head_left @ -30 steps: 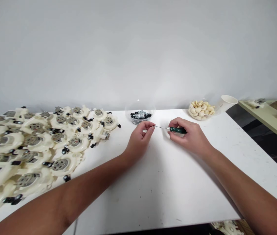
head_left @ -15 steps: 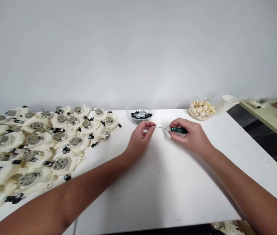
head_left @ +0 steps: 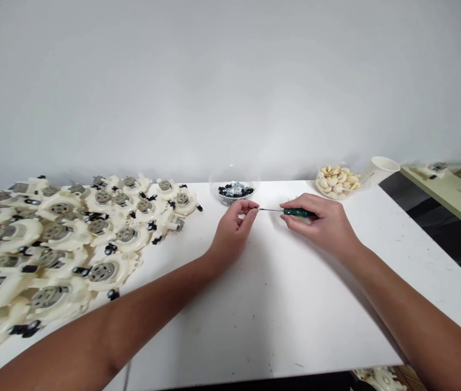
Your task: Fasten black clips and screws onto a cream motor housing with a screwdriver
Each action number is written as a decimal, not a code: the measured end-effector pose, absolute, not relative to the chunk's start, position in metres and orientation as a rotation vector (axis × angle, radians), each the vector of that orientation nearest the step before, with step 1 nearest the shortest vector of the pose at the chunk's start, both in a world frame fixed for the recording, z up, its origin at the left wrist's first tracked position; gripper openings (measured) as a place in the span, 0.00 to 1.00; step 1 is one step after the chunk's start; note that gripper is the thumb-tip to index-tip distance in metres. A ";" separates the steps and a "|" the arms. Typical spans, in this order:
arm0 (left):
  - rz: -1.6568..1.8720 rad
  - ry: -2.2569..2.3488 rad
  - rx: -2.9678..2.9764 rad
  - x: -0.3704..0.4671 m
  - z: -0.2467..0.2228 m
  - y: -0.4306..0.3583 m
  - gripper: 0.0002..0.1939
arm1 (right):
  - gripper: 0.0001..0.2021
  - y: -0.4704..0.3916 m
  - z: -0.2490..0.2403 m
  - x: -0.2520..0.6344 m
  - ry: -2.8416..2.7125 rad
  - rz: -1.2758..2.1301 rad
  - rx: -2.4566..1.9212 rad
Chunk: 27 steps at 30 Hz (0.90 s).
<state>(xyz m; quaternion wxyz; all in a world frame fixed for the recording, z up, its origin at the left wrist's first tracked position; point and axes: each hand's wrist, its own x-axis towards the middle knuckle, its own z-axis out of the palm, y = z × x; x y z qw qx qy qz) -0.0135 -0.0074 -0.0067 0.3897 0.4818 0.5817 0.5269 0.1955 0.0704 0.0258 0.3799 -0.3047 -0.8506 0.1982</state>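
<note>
L hand (head_left: 235, 227): pinching tiny pc (head_left: 258, 208) – ID unclear
R hand (head_left: 320, 221): gripping screwdriver (head_left: 297, 212)
Shaft (head_left: 271, 209): may slip if misaligned – could jab L hand

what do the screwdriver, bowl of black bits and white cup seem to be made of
Screwdriver: green handle, likely plastic by its glossy highlights; shaft, probably metal by its slender grey look. Bowl: clear, smooth plastic or glass, since the wall behind shows through. Cup: matte white, perhaps paper, judging by its thin rim.
</note>
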 end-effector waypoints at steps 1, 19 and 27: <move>1.340 1.482 1.225 -0.014 -0.007 -0.007 0.14 | 0.09 0.071 0.026 0.196 -2.170 0.501 -0.771; 1.325 1.474 1.222 -0.013 -0.006 -0.007 0.12 | 0.08 0.072 0.025 0.196 -2.174 0.500 -0.763; 1.323 1.464 1.219 -0.014 -0.007 -0.007 0.13 | 0.06 0.071 0.026 0.196 -2.171 0.534 -0.782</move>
